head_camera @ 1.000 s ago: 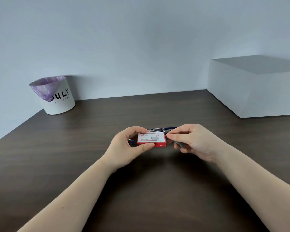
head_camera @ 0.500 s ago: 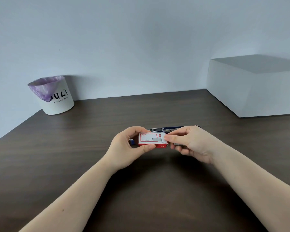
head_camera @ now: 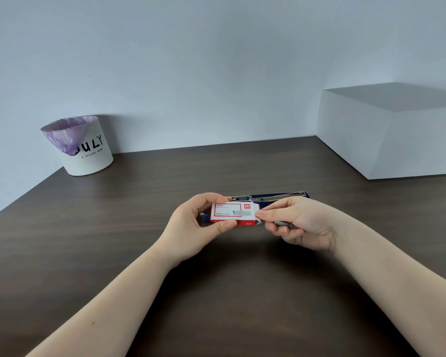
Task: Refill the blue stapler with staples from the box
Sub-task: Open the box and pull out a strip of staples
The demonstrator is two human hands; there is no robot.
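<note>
Holding the staple box [head_camera: 232, 214] just above the dark table [head_camera: 216, 292], your left hand [head_camera: 195, 228] pinches it with the thumb along the near red edge and the fingers curled over the far side. Your right hand [head_camera: 298, 224] presses thumb and forefinger together on the white end flap at the box's right end; a thin silvery strip, likely staples, shows under its curled lower fingers. Treat the box as light thin card: it will crush if you squeeze the broad faces, so grip the edges, and work the flap gently or it may tear. A staple strip is stiff but brittle and snaps easily; take it by its long sides. Just behind your hands lies the blue stapler [head_camera: 273, 196], its metal channel apparently exposed. Farther back stand a white bin [head_camera: 84, 150] on the left and a white block [head_camera: 392, 135] on the right.
</note>
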